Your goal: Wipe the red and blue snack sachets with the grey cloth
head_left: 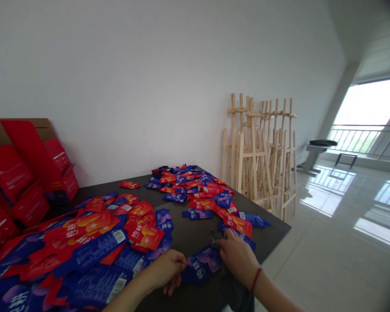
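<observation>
A dark blue packet [203,265] with purple fruit print and white characters lies on the dark table between my hands. At its left edge is my left hand [173,271], fingers curled together; what they pinch, if anything, is hidden. My right hand [235,251], with a red cord at the wrist, has its fingers closed on a dark grey cloth-like thing [217,239] by the packet's upper right corner. Just beyond that hand lie a red packet [238,225] and other blue ones. A heap of red and blue packets [94,242] spreads to the left.
More packets [198,186] cover the table's far right part. Red boxes [26,173] stand at the left, before a white wall. The dark table's right corner [281,229] juts out over a shiny tiled floor. Wooden easels [256,151] stand beyond the table.
</observation>
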`<state>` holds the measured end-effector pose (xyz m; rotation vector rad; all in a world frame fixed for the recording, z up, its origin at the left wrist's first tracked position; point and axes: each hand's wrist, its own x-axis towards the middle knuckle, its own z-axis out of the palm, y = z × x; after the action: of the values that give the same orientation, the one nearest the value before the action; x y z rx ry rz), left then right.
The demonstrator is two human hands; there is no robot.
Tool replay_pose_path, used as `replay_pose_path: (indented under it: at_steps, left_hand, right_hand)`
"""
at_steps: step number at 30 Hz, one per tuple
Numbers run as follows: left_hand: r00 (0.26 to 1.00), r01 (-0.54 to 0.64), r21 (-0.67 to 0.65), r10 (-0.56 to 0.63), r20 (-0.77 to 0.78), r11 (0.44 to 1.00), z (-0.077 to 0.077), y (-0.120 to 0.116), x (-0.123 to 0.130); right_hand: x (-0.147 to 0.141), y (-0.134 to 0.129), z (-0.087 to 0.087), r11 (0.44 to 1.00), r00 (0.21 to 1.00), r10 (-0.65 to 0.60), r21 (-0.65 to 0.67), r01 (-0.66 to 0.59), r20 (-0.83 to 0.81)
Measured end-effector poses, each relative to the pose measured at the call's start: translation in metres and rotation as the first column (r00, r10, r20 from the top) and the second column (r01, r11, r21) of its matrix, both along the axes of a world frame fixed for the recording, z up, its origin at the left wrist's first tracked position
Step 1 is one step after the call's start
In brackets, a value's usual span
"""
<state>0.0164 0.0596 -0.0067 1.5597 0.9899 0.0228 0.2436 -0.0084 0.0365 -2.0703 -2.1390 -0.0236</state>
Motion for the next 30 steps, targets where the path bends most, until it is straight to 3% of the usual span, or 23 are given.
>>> replay_pose_path:
  at_steps: [3,6,10,13,19,25,28,30]
  left_hand:
    - [0.999,-0.052,-0.004,0.052,-0.002,0.999,-0.005,0.003,0.001]
    - [0.997,-0.078,0.001,0.078,0.002,0.997,-0.005,0.002,0.002]
    - [0.997,-0.082,0.014,0.082,0.005,0.997,0.000,-0.002,0.001]
    - [0.997,-0.081,0.030,0.082,-0.003,0.996,0.003,-0.005,0.000]
    - [0.995,-0.095,0.008,0.095,-0.013,0.995,0.004,-0.004,0.002]
    - [0.994,-0.106,0.001,0.106,-0.005,0.994,0.002,-0.003,0.002]
    - [0.995,-0.099,0.000,0.099,0.002,0.995,-0.001,-0.002,0.001]
    - [0.996,-0.093,0.000,0.093,0.010,0.996,-0.004,-0.001,0.000]
  right_hand:
    - [-0.005,-0.006,0.002,0.999,0.999,0.026,0.034,-0.025,-0.033]
    - [-0.025,-0.019,-0.002,0.986,0.982,0.164,0.057,-0.159,-0.096]
    - [-0.048,-0.031,-0.012,0.949,0.944,0.313,-0.009,-0.315,-0.103]
    - [-0.045,-0.033,-0.017,0.960,0.956,0.275,-0.019,-0.279,-0.105]
    - [-0.010,-0.034,-0.023,0.993,0.990,0.115,0.009,-0.114,-0.077]
    - [0.013,-0.023,-0.012,0.998,1.000,-0.018,0.054,0.019,-0.018]
    - [0.003,-0.017,-0.004,0.997,0.998,0.009,0.081,-0.004,-0.058]
    - [-0.013,-0.015,0.000,0.992,0.991,0.102,0.078,-0.095,-0.088]
